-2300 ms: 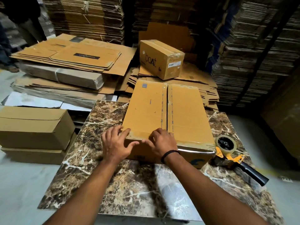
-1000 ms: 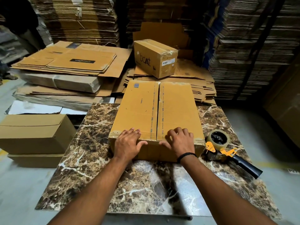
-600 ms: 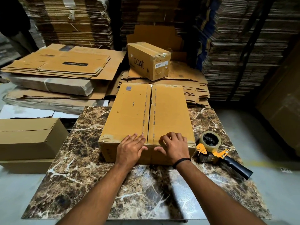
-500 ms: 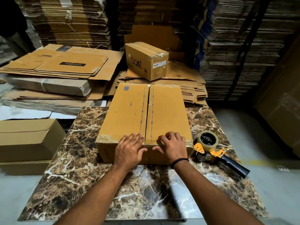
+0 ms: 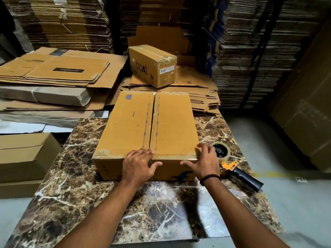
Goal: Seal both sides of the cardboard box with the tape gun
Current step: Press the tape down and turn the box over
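Head view: your right hand (image 5: 204, 161) has left its place beside the seam and slid along the near edge of the box (image 5: 172, 126) to the right-hand near corner. That puts it just beside the tape gun (image 5: 231, 163). The box itself has been turned square to you, with the seam between the two top flaps running straight away from you. I read this as the flaps being settled and the reach for the tape gun starting. No fresh strip is visible down the seam, so this side looks yet to be sealed.

The box sits in the middle of the desk (image 5: 125, 212), towards its far edge. The tape gun lies on the desk at the right edge, its handle pointing towards the near right corner.

Your left hand (image 5: 138, 163) rests over the near edge of the box at the seam, its fingers (image 5: 141, 153) flat on top and the thumb spread across the front face, pressing and gripping nothing. Your right fingers (image 5: 203, 147) are spread and relaxed over the corner, holding nothing.
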Demonstrator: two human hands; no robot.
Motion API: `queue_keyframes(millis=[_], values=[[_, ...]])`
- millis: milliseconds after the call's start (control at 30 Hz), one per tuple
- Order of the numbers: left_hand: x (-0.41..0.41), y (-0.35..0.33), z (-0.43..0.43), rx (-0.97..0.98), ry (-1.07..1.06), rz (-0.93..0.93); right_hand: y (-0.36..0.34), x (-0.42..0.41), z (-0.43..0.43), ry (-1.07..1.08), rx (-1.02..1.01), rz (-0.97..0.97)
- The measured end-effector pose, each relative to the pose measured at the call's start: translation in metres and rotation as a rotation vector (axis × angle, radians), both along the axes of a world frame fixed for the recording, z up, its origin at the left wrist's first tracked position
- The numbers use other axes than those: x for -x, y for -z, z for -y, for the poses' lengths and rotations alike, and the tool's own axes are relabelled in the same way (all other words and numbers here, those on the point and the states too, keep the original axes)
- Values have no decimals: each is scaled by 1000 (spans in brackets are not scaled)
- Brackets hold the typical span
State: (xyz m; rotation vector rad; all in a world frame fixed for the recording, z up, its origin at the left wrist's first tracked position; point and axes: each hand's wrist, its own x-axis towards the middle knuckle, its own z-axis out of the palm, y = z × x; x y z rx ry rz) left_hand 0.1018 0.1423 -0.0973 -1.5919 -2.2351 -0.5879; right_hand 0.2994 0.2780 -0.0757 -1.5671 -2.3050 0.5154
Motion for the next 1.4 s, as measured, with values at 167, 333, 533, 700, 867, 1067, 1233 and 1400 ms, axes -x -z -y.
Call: queue_keyframes(millis=[167,333,533,700,867,1067,1233,1400], values=[[3,3,0,-29,17,20,8,-22,2,82,229,-294],[2,7,-1,-47,5,59,2,-27,-2,0,269,-225],[2,11,-2,-33,-2,80,-4,-16,11,12,121,-61],[0,16,-3,-52,-4,111,-10,-8,16,56,173,-53],[0,16,-3,-58,-1,120,0,-20,8,-43,351,-270],[1,15,0,-67,9,135,0,-47,-4,-212,713,-601],[1,14,-2,-49,7,150,-12,-54,-33,-518,32,178],[1,15,-1,-60,4,146,0,-44,-36,-544,-94,67]])
